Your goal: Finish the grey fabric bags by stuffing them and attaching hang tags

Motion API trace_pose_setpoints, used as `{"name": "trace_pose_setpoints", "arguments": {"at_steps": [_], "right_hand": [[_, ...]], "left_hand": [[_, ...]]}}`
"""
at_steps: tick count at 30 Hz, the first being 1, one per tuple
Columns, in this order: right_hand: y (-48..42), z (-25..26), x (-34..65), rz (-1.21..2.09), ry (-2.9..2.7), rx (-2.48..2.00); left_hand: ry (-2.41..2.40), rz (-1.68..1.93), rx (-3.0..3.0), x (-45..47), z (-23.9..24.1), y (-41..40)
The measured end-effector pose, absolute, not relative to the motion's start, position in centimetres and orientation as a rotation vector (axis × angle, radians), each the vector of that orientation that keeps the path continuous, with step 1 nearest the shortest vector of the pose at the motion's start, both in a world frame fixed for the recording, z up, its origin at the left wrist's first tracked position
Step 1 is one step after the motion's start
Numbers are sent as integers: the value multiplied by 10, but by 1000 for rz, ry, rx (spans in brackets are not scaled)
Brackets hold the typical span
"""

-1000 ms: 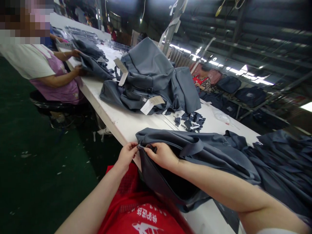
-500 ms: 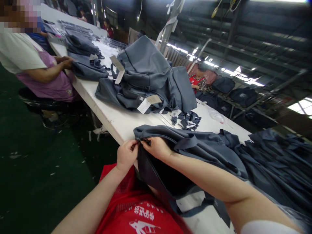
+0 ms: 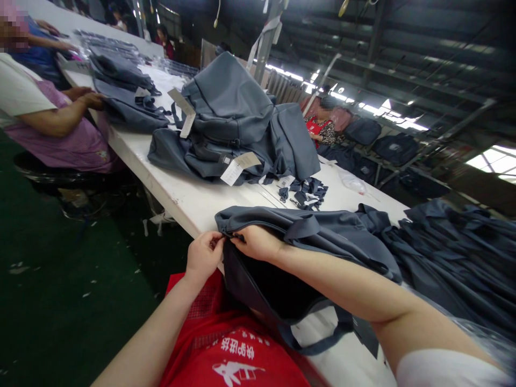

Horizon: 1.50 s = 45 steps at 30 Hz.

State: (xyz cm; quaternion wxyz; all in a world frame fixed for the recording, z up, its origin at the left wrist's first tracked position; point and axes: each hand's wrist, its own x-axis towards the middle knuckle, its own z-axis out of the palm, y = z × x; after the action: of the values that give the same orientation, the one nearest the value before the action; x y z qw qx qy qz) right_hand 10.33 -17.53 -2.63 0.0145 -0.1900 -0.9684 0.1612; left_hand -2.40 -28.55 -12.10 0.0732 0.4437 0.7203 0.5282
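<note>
A dark blue-grey bag (image 3: 338, 236) lies on the near edge of the table with its long zipped mouth gaping toward me. At the left end of that opening, my left hand (image 3: 203, 255) pinches the bag's corner from outside. Close beside it, my right hand (image 3: 258, 243) is closed on the zipper edge, its forearm lying across the open mouth. A small dark piece shows at the right fingertips, too small to make out. A strap loop (image 3: 302, 228) lies on the bag's upper side, and a pale label or sheet (image 3: 316, 326) shows below the opening.
Finished-looking blue-grey bags with paper tags (image 3: 234, 167) are heaped ahead on the white table (image 3: 177, 196). Small dark strap pieces (image 3: 308, 192) lie nearer. More dark fabric (image 3: 455, 252) is piled at right. A co-worker in a purple apron (image 3: 60, 142) sits at left.
My view has shifted slightly, so the scene sits a little further left. Both hands keep their hold at the corner of the bag, with little change in the fingers.
</note>
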Motion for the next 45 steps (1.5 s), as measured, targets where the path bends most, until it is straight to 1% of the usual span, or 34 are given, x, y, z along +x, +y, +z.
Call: {"name": "trace_pose_setpoints", "arguments": {"at_steps": [2,4,5,7,9,11,12,14,16,18,20,23,26,29,32,34,36,38,40,42,45], "right_hand": [[-176,-22,110,571,-3029,-560],[-179,-20,117,617,-3069,-586],[-182,-19,120,627,-3106,-605],[-189,-18,126,576,-3200,-636],[-199,-15,134,416,-3272,-642],[-211,-11,149,261,-3278,-626],[-217,-8,159,232,-3265,-579],[-232,-1,184,245,-3207,-395],[-245,6,214,245,-3120,-226],[-251,13,247,183,-3015,-211],[-247,21,282,79,-2857,-372],[-224,30,336,-86,-2566,-725],[-196,29,382,-149,-2481,-1033],[-185,18,407,-37,-2616,-1154],[-184,7,407,62,-2749,-1032],[-177,7,401,128,-2713,-959],[-159,12,396,269,-2486,-1112],[-133,21,396,436,-2132,-1420],[-112,29,399,521,-1861,-1652],[-108,34,400,443,-1802,-1699],[-141,32,390,75,-1940,-1382]], "left_hand": [[2171,1634,1452,-26,-98,-289],[2167,1664,1719,-25,-69,-286],[2130,1624,1896,-23,-54,-281],[1978,1414,2200,-15,-32,-264],[1790,1118,2314,-6,-22,-241],[1671,867,2264,2,-24,-217],[1642,797,2204,4,-28,-206],[1639,795,2029,5,-35,-187],[1666,878,1846,2,-40,-174],[1705,921,1714,-1,-40,-167],[1748,918,1648,-3,-38,-162],[1773,886,1572,-2,-33,-159],[1760,821,1540,2,-31,-159],[1737,761,1519,5,-33,-160],[1709,727,1416,5,-35,-159],[1674,715,1264,4,-35,-158],[1634,710,1142,4,-33,-158],[1615,724,1095,4,-30,-158],[1609,758,1068,5,-27,-159],[1607,777,1037,7,-25,-161],[1599,771,985,9,-26,-162]]}}
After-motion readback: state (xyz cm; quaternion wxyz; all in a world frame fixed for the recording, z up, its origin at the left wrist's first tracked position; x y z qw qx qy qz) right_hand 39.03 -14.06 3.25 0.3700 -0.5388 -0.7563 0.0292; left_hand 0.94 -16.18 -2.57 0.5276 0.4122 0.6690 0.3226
